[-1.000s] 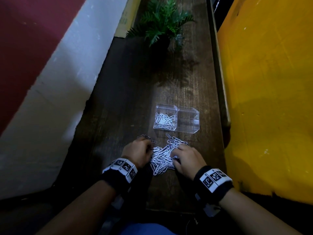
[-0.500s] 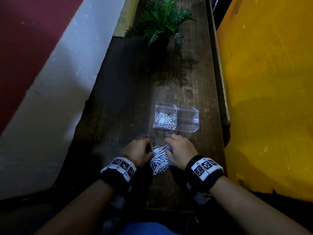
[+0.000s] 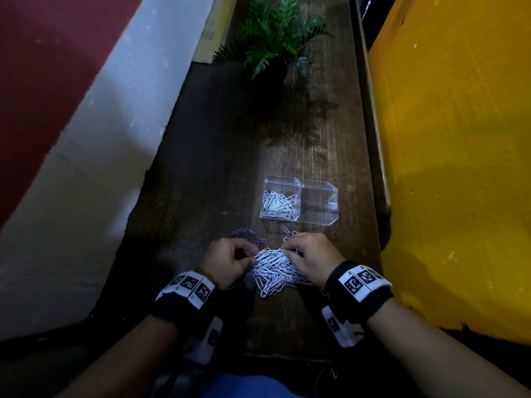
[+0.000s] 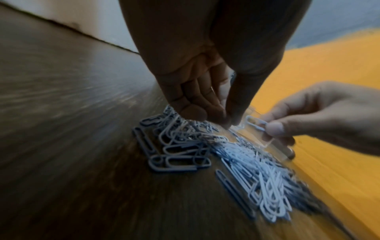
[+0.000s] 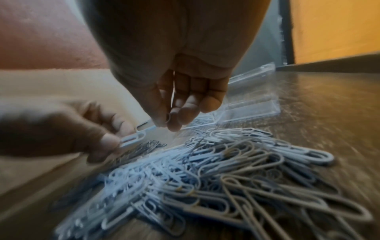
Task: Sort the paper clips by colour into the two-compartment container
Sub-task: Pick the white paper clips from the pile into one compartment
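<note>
Clearly both hands pinch paper clips (image 4: pixel 256 124); motion blur hides each clip's colour.

Dim light throughout, with the wooden table (image 3: pixel 218 168) in deep shadow. Both wrist views are motion-blurred and stretched at their edges; the head view stays sharper.

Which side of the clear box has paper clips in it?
The left compartment of the clear box holds a heap of white clips. The right compartment, nearer the yellow wall, looks empty.
</note>
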`<state>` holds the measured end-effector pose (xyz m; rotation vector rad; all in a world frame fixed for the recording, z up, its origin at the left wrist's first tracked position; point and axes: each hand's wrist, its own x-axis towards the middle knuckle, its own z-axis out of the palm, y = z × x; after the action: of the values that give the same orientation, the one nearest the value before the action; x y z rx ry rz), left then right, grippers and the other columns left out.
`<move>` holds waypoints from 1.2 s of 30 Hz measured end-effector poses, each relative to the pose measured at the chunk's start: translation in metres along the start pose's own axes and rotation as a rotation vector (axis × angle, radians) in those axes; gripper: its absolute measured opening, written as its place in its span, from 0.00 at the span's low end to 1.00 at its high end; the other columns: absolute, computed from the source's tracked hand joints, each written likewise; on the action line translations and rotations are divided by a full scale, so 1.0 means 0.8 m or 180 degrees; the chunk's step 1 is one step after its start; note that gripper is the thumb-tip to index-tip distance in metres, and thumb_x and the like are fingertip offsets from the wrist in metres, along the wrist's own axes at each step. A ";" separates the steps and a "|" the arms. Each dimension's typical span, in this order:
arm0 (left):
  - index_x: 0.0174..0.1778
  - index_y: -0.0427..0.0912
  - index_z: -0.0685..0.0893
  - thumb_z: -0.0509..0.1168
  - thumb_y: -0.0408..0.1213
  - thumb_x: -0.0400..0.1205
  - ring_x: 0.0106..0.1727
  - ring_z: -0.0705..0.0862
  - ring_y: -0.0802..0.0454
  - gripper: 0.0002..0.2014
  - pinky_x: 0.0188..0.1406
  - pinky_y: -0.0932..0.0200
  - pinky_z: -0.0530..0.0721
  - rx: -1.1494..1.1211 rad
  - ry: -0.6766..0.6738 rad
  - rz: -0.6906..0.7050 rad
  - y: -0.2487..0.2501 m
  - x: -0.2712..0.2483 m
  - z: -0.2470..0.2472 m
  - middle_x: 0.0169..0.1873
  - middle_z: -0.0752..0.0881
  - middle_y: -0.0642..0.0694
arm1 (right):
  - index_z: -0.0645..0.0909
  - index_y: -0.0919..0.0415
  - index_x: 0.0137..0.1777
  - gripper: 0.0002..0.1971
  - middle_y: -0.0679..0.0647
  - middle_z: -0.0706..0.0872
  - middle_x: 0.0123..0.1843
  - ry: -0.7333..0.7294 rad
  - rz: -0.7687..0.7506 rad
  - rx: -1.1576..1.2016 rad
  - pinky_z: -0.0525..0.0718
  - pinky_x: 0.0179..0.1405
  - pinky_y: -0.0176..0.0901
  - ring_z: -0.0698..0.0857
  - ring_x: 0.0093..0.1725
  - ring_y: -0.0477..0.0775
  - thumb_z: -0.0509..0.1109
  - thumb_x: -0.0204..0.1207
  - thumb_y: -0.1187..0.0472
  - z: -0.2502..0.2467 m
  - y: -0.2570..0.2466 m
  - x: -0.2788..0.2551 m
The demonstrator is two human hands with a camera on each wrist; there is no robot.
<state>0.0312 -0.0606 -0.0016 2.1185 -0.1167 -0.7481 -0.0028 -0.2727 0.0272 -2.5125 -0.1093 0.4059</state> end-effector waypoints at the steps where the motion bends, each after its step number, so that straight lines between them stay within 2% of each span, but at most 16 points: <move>1: 0.42 0.54 0.88 0.75 0.36 0.74 0.42 0.88 0.61 0.07 0.48 0.58 0.87 -0.0062 0.0006 0.0021 -0.003 -0.001 -0.002 0.37 0.90 0.57 | 0.87 0.56 0.57 0.09 0.49 0.89 0.46 0.0038 0.0096 0.0175 0.86 0.48 0.41 0.85 0.43 0.45 0.70 0.78 0.61 -0.002 0.002 -0.002; 2: 0.43 0.54 0.89 0.75 0.35 0.74 0.42 0.88 0.62 0.08 0.48 0.59 0.87 -0.0111 0.0029 0.0044 -0.004 -0.003 -0.002 0.37 0.90 0.57 | 0.85 0.54 0.60 0.12 0.49 0.89 0.42 0.0063 0.0163 0.0336 0.86 0.41 0.39 0.85 0.37 0.45 0.69 0.78 0.62 -0.002 0.004 -0.005; 4: 0.42 0.55 0.88 0.73 0.32 0.75 0.41 0.88 0.64 0.11 0.46 0.64 0.86 -0.0227 0.0191 0.0168 -0.007 -0.004 -0.002 0.37 0.90 0.57 | 0.82 0.48 0.64 0.17 0.47 0.85 0.30 0.0101 0.0185 0.0512 0.80 0.25 0.37 0.79 0.25 0.46 0.68 0.78 0.65 -0.001 0.007 -0.008; 6: 0.39 0.58 0.86 0.71 0.29 0.75 0.39 0.86 0.67 0.14 0.41 0.74 0.81 -0.0124 0.0510 0.0340 -0.008 -0.003 0.000 0.35 0.89 0.58 | 0.84 0.48 0.61 0.16 0.44 0.81 0.27 0.0127 0.0176 0.0459 0.73 0.20 0.32 0.73 0.20 0.43 0.67 0.78 0.66 0.004 0.008 -0.005; 8: 0.36 0.58 0.84 0.69 0.28 0.76 0.39 0.85 0.67 0.15 0.40 0.76 0.77 0.0151 0.0769 0.0417 -0.006 -0.003 0.001 0.36 0.88 0.60 | 0.87 0.51 0.57 0.15 0.45 0.86 0.36 0.0070 0.0206 0.0312 0.77 0.25 0.31 0.78 0.25 0.41 0.64 0.78 0.67 0.007 0.003 0.001; 10: 0.37 0.57 0.87 0.66 0.30 0.77 0.40 0.83 0.60 0.14 0.45 0.68 0.77 0.0534 0.0793 0.0360 -0.002 -0.003 0.001 0.39 0.84 0.60 | 0.88 0.52 0.54 0.14 0.46 0.89 0.48 0.0029 0.0193 0.0114 0.84 0.42 0.36 0.85 0.40 0.44 0.63 0.78 0.66 0.009 -0.004 0.008; 11: 0.39 0.57 0.88 0.66 0.32 0.77 0.42 0.82 0.57 0.12 0.46 0.65 0.77 0.0772 0.0754 0.0329 0.000 -0.003 0.002 0.41 0.82 0.59 | 0.87 0.52 0.53 0.13 0.46 0.88 0.50 0.0022 0.0143 -0.0003 0.84 0.50 0.39 0.85 0.46 0.45 0.63 0.78 0.65 0.010 -0.006 0.011; 13: 0.46 0.57 0.88 0.65 0.37 0.78 0.45 0.82 0.55 0.10 0.48 0.60 0.80 0.1185 0.0661 0.0324 0.000 -0.005 0.005 0.45 0.79 0.59 | 0.87 0.53 0.51 0.12 0.46 0.87 0.48 -0.0021 -0.0059 -0.0249 0.83 0.56 0.43 0.84 0.49 0.47 0.63 0.77 0.65 0.013 -0.011 0.018; 16: 0.52 0.58 0.86 0.65 0.45 0.78 0.48 0.83 0.53 0.09 0.47 0.57 0.82 0.1597 0.0605 0.0394 -0.005 -0.012 0.010 0.49 0.80 0.57 | 0.86 0.56 0.49 0.09 0.48 0.83 0.45 -0.0170 -0.0404 -0.0748 0.80 0.57 0.49 0.81 0.47 0.50 0.64 0.77 0.60 0.018 -0.017 0.027; 20: 0.54 0.58 0.85 0.65 0.53 0.78 0.52 0.83 0.53 0.11 0.45 0.58 0.81 0.1920 0.0542 0.0454 -0.011 -0.017 0.011 0.52 0.79 0.56 | 0.83 0.55 0.59 0.14 0.49 0.82 0.53 -0.0440 -0.0635 -0.1256 0.70 0.61 0.47 0.77 0.56 0.51 0.63 0.80 0.50 0.024 -0.019 0.030; 27: 0.50 0.54 0.85 0.65 0.50 0.79 0.50 0.83 0.52 0.08 0.45 0.58 0.80 0.1746 0.0580 0.0388 -0.008 -0.016 0.009 0.50 0.80 0.56 | 0.84 0.53 0.53 0.10 0.47 0.82 0.52 -0.0424 -0.0626 -0.1237 0.69 0.62 0.46 0.77 0.56 0.49 0.65 0.80 0.50 0.022 -0.018 0.029; 32: 0.47 0.54 0.84 0.66 0.49 0.79 0.42 0.77 0.58 0.05 0.42 0.63 0.74 0.1470 0.0681 0.0279 -0.004 -0.020 0.007 0.45 0.77 0.58 | 0.83 0.50 0.43 0.06 0.41 0.78 0.42 -0.0233 -0.0492 -0.0985 0.73 0.58 0.44 0.76 0.47 0.45 0.69 0.77 0.50 0.019 -0.012 0.027; 36: 0.42 0.53 0.85 0.69 0.44 0.79 0.42 0.83 0.56 0.01 0.44 0.62 0.79 0.0935 0.0661 0.0199 -0.002 -0.020 0.003 0.42 0.84 0.56 | 0.84 0.51 0.41 0.06 0.42 0.81 0.40 -0.0228 -0.0344 -0.0714 0.75 0.53 0.43 0.79 0.44 0.45 0.70 0.76 0.51 0.014 -0.012 0.026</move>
<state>0.0166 -0.0559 0.0040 2.4459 -0.1889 -0.4931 0.0135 -0.2554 0.0180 -2.6965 -0.3342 0.4618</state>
